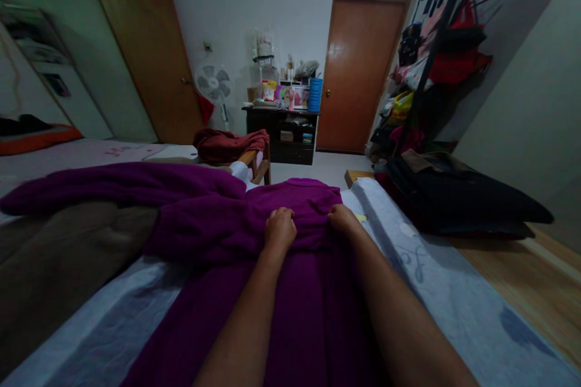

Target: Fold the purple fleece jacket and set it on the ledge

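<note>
A long purple garment (295,302) is spread over the bed, its collar end pointing away from me. Both its sleeves (195,224) trail off to the left. My left hand (280,228) is closed on the fabric near the upper middle. At the right edge of the same garment, my right hand (342,219) pinches the cloth, with its fingertips partly hidden. Beneath the sleeves at the left lies a brown-grey garment (68,266).
A stack of folded dark clothes (454,193) sits on the right by a wooden board (521,272). The pale patterned bedsheet (422,272) shows around the purple cloth. Farther off are a reddish cloth (231,145), a dark cabinet (281,139), a fan (213,81) and a wooden door (358,72).
</note>
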The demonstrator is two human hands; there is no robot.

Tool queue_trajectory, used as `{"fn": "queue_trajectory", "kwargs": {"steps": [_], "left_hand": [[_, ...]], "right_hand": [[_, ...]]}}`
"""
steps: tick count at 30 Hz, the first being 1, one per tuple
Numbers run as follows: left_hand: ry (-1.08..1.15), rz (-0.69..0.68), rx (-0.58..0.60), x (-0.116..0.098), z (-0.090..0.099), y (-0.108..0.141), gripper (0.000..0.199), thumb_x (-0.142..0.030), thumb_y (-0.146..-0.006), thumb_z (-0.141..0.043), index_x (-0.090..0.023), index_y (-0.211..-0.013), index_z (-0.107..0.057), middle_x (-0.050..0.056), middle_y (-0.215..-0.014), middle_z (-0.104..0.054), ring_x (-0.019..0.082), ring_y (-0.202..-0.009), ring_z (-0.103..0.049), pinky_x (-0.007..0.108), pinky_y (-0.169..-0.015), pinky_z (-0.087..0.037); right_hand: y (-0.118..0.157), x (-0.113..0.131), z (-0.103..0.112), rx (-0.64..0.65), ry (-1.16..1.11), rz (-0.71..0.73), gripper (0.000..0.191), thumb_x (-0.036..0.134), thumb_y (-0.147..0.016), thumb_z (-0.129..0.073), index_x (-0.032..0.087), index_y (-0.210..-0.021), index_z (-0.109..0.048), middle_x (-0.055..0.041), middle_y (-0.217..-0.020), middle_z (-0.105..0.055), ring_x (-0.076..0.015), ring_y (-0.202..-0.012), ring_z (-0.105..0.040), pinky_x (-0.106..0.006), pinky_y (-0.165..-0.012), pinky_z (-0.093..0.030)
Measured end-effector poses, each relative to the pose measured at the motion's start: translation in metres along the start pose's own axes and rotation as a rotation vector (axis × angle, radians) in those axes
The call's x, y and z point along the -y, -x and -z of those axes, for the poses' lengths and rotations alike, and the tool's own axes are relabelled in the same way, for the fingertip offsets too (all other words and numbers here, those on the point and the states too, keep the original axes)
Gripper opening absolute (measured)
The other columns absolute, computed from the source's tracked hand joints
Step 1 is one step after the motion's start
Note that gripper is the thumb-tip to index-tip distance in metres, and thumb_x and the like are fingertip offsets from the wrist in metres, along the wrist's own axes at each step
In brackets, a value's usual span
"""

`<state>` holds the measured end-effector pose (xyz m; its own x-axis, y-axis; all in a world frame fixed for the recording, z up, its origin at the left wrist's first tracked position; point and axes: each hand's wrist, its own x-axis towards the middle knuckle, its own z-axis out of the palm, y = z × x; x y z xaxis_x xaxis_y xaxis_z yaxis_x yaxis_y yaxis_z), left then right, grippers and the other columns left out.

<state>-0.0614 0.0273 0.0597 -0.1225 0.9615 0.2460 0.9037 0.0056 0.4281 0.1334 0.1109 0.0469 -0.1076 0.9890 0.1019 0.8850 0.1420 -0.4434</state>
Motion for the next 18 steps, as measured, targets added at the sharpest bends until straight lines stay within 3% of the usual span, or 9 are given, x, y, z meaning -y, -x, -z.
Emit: {"fn": "queue_trajectory", "kwargs": {"steps": [3,10,13,16,18], "left_hand": [[0.031,-0.026,0.017,0.010,-0.012,-0.013,0.029,-0.010,-0.083,-0.048,-0.020,-0.102,-0.068,0.009,-0.110,-0.067,0.023,-0.108,-0.056,0.032,-0.098,-0.039],[-0.088,-0.032,0.149,0.024,-0.027,-0.017,0.023,-0.024,-0.089,-0.049,-0.020,-0.095,-0.070,0.012,-0.102,-0.067,0.024,-0.104,-0.059,0.033,-0.096,-0.041],[-0.082,-0.016,0.115,0.024,-0.027,-0.021,0.025,-0.023,-0.090,-0.046,-0.020,-0.099,-0.069,0.012,-0.119,-0.061,0.023,-0.106,-0.060,0.031,-0.096,-0.043],[-0.051,0.090,0.006,0.029,-0.028,-0.027,0.032,-0.018,-0.090,-0.044,-0.018,-0.117,-0.062,0.015,-0.145,-0.042,0.024,-0.111,-0.061,0.033,-0.096,-0.045],[-0.038,0.165,-0.036,0.033,-0.029,-0.030,0.039,-0.015,-0.090,-0.043,-0.015,-0.126,-0.056,0.020,-0.149,-0.034,0.028,-0.113,-0.060,0.037,-0.095,-0.046]], "right_hand": [[-0.022,0.000,0.000,-0.026,-0.032,-0.084,0.019,0.019,-0.084,-0.052,0.014,-0.086,-0.070,-0.0079,-0.079,-0.069,-0.0198,-0.081,-0.066,-0.025,-0.072,-0.048],[-0.058,0.002,-0.011,-0.186,-0.123,-0.156,0.047,0.016,-0.082,-0.044,0.015,-0.128,-0.054,-0.0104,-0.115,-0.066,-0.0205,-0.102,-0.062,-0.026,-0.085,-0.045],[-0.063,-0.001,-0.021,-0.200,-0.151,-0.137,0.052,0.017,-0.085,-0.043,0.016,-0.137,-0.047,-0.0099,-0.119,-0.065,-0.0202,-0.105,-0.061,-0.026,-0.091,-0.043],[-0.064,-0.007,-0.032,-0.184,-0.166,-0.101,0.053,0.017,-0.087,-0.042,0.019,-0.139,-0.045,-0.0077,-0.123,-0.064,-0.0189,-0.106,-0.061,-0.024,-0.093,-0.041],[-0.064,-0.011,-0.037,-0.164,-0.170,-0.083,0.052,0.016,-0.087,-0.043,0.021,-0.139,-0.047,-0.0068,-0.124,-0.063,-0.0190,-0.107,-0.060,-0.024,-0.093,-0.041]]}}
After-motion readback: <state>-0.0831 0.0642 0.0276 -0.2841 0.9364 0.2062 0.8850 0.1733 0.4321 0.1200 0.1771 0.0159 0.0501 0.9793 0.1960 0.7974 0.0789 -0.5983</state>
